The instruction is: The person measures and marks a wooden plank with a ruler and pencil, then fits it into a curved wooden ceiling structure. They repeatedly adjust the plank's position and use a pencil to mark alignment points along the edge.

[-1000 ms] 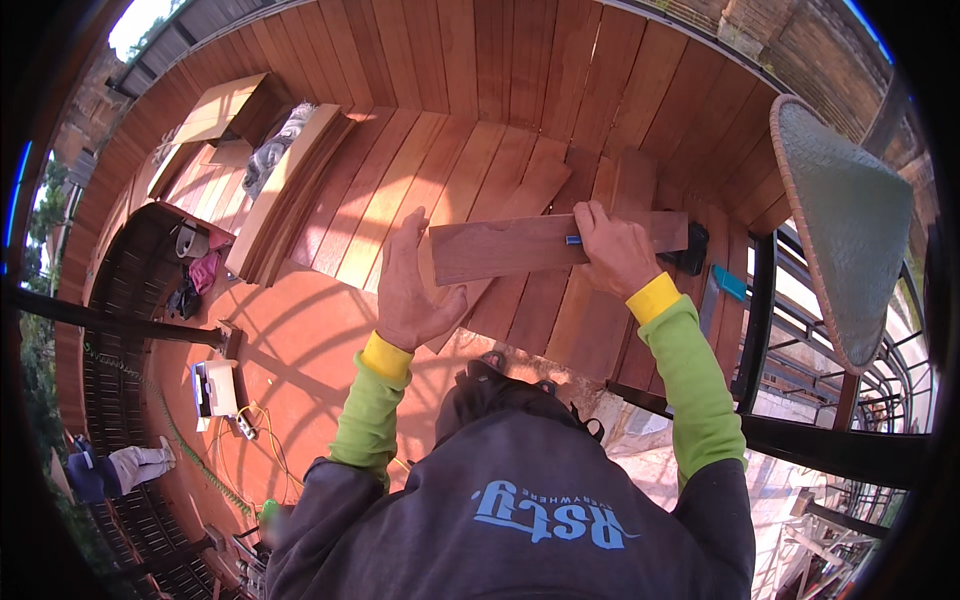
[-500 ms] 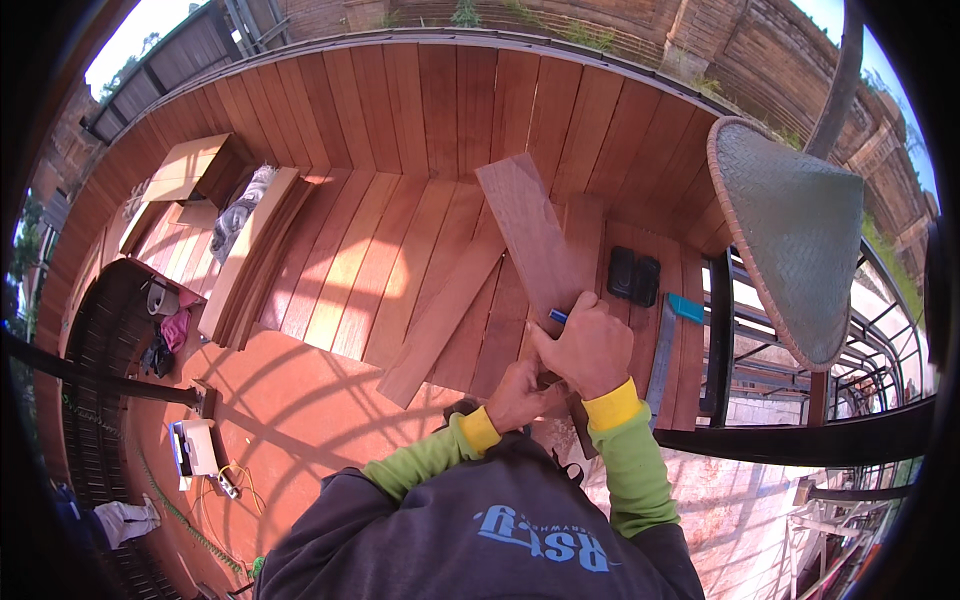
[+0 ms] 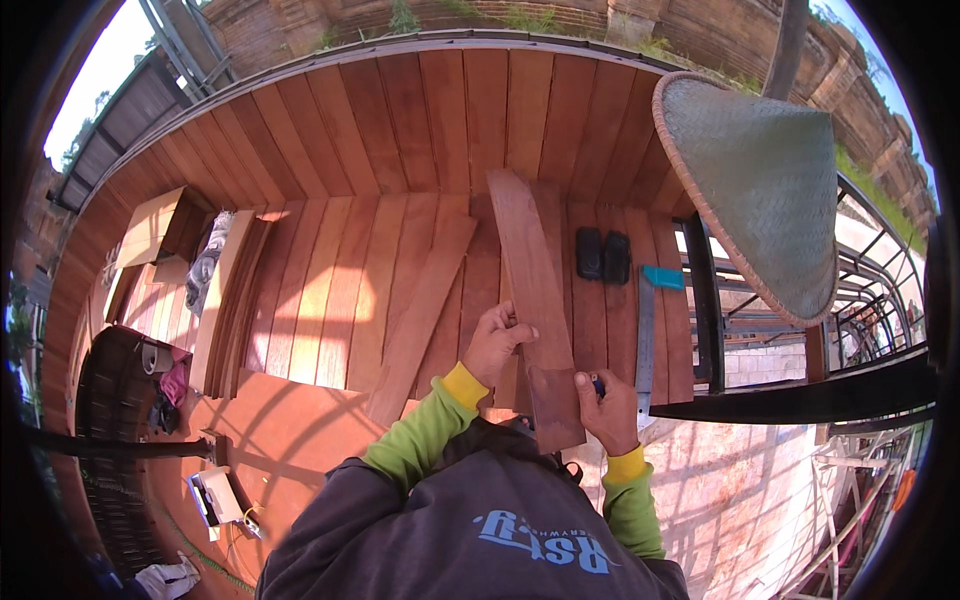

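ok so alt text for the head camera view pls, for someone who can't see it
Seen from above, a person holds a reddish wooden board lengthwise over a wooden plank deck, left hand on its left edge and right hand at its near right side, gripping a blue pen or pencil. A woven conical hat, a steel square and two dark objects lie to the right.

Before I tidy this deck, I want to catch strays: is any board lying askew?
Yes. One loose plank lies diagonally across the laid decking, slanting against its lines. The board under both hands, left and right, sits on top, only slightly angled.
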`<act>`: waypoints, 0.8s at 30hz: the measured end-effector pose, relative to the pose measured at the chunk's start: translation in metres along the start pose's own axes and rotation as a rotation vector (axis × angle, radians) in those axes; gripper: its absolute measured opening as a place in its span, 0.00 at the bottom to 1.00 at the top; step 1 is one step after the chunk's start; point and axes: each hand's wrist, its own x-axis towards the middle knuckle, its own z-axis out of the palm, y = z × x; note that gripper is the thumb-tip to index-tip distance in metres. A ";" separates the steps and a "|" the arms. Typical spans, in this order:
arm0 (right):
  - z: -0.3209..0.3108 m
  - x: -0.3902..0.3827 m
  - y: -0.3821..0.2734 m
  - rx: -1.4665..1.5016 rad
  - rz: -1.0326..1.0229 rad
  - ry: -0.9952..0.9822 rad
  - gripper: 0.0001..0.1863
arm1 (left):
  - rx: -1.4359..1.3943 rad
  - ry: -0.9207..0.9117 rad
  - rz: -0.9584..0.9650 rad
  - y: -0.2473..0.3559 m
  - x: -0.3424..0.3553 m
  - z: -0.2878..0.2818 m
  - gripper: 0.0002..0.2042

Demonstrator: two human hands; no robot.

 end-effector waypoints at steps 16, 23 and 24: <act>0.028 -0.049 0.015 0.428 0.106 -0.145 0.17 | 0.203 0.014 -0.266 0.010 0.024 -0.004 0.11; 0.051 -0.034 0.018 0.600 0.289 -0.151 0.16 | 0.533 0.021 -0.097 0.001 0.030 -0.023 0.17; 0.050 -0.032 0.016 0.599 0.302 -0.154 0.16 | 0.592 0.043 -0.086 -0.003 0.023 -0.024 0.22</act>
